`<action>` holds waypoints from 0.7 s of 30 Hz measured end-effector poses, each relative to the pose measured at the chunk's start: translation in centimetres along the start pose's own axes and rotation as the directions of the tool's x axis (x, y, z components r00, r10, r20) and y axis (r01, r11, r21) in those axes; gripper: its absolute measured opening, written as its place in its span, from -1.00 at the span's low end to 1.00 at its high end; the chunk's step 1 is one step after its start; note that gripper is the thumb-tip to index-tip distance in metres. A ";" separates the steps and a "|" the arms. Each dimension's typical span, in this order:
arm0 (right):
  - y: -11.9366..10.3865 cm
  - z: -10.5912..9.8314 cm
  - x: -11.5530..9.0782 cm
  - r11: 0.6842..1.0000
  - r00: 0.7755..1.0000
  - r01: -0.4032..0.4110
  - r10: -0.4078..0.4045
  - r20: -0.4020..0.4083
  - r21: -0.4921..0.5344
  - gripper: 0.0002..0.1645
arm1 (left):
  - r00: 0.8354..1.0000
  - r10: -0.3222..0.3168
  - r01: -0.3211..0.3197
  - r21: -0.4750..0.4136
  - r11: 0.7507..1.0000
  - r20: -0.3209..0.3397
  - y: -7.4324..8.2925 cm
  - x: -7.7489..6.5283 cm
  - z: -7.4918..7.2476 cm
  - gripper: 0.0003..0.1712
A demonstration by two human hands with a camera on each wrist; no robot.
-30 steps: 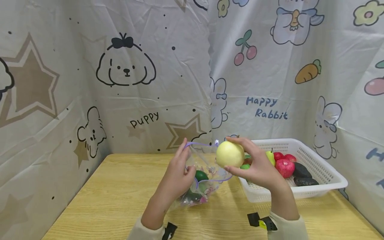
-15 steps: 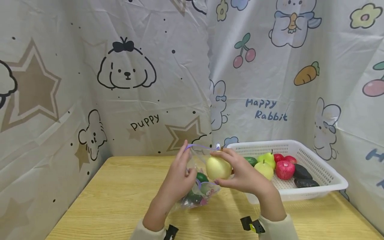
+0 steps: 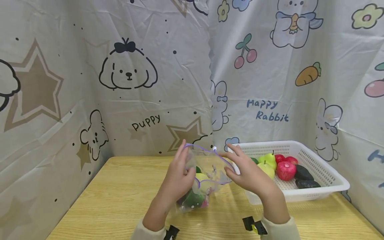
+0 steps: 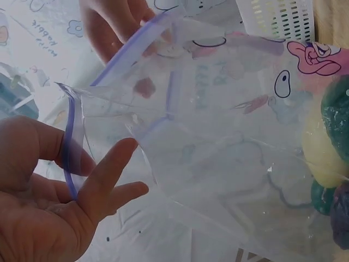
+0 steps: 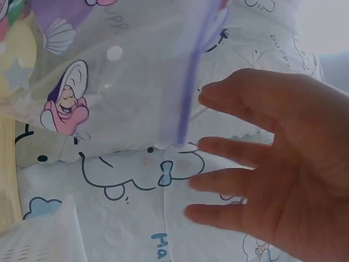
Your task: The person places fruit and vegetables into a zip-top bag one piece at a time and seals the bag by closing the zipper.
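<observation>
A clear zip bag (image 3: 214,191) with a purple zip strip and cartoon prints stands on the table, mouth spread wide. My left hand (image 3: 180,175) pinches its left rim; in the left wrist view the thumb and fingers straddle the zip strip. Inside, at the bottom, lies a pale yellow pear (image 4: 319,144) among green produce (image 4: 337,112) and a dark purplish piece (image 4: 341,218). Just off the bag's right rim, my right hand (image 3: 253,175) has its fingers spread and holds nothing. The right wrist view shows its fingertips beside the purple strip (image 5: 188,103).
A white perforated basket (image 3: 318,191) stands at the right of the wooden table (image 3: 120,200). It holds pears (image 3: 267,161), red fruit (image 3: 285,170) and dark avocados (image 3: 303,173). A printed cloth (image 3: 144,100) hangs behind and at both sides.
The right hand carried the pale pear left and down into the bag's mouth, let it go, and drew back to the right. The left hand kept its hold on the rim.
</observation>
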State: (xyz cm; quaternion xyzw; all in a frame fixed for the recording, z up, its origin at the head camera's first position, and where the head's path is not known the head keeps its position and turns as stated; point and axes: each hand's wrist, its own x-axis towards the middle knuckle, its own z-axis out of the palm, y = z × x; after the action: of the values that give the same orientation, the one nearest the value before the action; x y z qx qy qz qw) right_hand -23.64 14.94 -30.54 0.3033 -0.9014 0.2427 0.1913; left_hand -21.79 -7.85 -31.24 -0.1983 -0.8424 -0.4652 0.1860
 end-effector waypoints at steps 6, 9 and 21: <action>-0.3 -0.2 -0.2 0.977 0.973 -0.207 0.200 0.116 0.055 -0.46 | 1.000 -0.002 0.002 -0.018 1.000 -0.016 -0.4 0.0 -0.3 -0.21; -0.7 -0.1 -0.2 0.942 0.928 -0.331 0.314 0.199 0.059 -0.59 | 1.000 -0.003 0.003 -0.028 1.000 -0.015 -0.3 0.1 -0.3 -0.21; -1.6 1.3 1.3 0.726 0.942 -0.294 0.329 0.060 0.622 -0.71 | 0.994 -0.040 0.039 0.010 0.999 0.104 0.1 -0.1 -1.1 -0.23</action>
State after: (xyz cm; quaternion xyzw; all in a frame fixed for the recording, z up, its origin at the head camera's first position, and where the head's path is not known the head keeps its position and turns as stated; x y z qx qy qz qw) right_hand -23.81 12.50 -30.44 0.1870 -0.8025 0.5632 0.0613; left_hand -21.48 -8.71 -30.67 -0.2050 -0.8565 -0.4545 0.1333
